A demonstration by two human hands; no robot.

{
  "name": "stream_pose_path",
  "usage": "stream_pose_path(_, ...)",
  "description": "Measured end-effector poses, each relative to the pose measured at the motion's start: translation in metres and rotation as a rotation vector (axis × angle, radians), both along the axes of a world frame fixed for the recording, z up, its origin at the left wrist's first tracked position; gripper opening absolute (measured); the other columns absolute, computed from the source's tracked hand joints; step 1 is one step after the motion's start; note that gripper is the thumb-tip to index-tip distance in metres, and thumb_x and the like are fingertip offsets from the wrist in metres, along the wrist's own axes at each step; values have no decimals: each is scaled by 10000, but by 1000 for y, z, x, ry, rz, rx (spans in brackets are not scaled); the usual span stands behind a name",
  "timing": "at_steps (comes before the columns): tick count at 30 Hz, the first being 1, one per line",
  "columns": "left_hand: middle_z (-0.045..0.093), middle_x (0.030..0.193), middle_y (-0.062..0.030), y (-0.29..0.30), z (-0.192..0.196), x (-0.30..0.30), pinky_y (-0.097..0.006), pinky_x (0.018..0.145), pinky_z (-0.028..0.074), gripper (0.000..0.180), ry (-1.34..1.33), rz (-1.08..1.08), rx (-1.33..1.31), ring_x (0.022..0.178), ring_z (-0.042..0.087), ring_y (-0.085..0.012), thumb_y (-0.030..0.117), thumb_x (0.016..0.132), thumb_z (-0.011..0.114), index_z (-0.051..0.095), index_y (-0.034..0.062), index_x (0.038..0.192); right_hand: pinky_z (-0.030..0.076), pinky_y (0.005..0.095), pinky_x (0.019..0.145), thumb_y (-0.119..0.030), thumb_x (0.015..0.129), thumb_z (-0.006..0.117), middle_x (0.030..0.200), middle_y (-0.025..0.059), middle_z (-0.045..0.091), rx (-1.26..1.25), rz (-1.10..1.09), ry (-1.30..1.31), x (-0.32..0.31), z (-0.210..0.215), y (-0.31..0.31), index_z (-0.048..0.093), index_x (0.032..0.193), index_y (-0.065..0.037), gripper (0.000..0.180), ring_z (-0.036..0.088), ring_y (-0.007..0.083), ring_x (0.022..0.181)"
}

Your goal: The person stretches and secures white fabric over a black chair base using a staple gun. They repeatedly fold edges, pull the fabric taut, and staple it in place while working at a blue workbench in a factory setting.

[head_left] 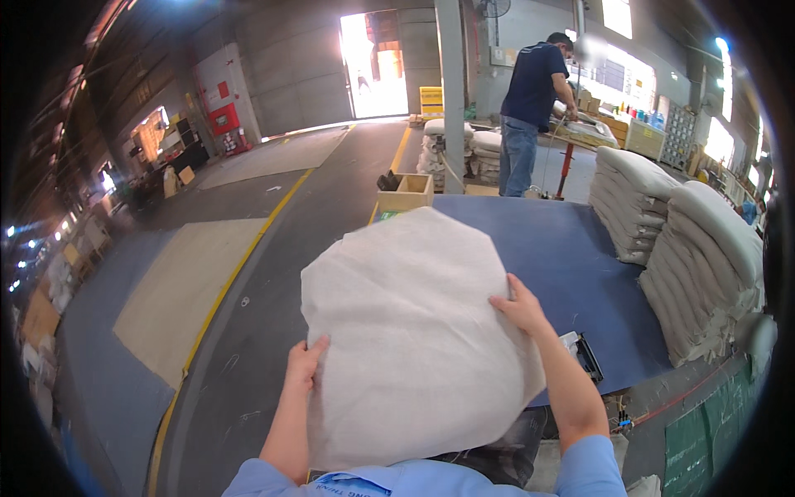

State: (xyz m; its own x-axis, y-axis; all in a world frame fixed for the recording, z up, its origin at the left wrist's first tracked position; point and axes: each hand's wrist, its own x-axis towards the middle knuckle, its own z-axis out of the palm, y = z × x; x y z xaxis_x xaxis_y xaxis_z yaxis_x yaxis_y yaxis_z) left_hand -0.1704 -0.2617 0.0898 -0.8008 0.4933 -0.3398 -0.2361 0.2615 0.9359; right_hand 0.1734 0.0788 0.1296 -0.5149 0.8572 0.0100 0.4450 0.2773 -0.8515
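A broad, off-white fabric-covered seat cushion or padded panel [414, 331] is held up in front of my body, its cloth slightly creased. My left hand [307, 363] grips its left edge, thumb on top and the other fingers mostly hidden behind it. On the opposite edge, a little higher, my right hand [520, 306] clasps it the same way. The cushion's underside cannot be seen. Beside my right forearm, a white and black hand tool [584, 356], perhaps a staple gun, lies on the blue-topped table [555, 248], partly hidden by the arm.
Two tall stacks of similar padded pieces [704, 257] stand along the table's right side. Beyond the table, a person in a dark shirt [530, 91] works at another bench. A wooden box [406, 192] sits past the cushion. Yellow lines [240, 286] mark the floor at left.
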Motion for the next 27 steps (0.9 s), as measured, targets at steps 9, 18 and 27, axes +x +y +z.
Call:
stream_pose_path(9,692,1315,-132,-33,-100,-16,-448,929,533,661,-292,-22,-14,1122,680,-285,343,945,817,559,19,1460,144,734,1232,-692,869,714,1736,259,201,446,360,-609,-39,-106,-94,360,1659,-189,1000,118,512,1604)
stream_pose_path(18,741,1065,-58,-41,-104,-51,-407,784,553,383,-435,26,98,898,703,-232,341,971,780,663,96,1241,185,752,1210,-643,806,798,1731,258,215,621,981,-398,-103,-103,-247,327,1677,-229,1073,176,517,1593)
stream_pose_path(27,752,1156,-97,-58,-106,-73,-450,863,583,406,-533,4,166,1001,724,-262,331,978,784,678,40,1240,260,751,1170,-426,902,722,1734,225,216,962,1112,-404,-146,-119,-310,335,1675,-239,884,220,487,1578)
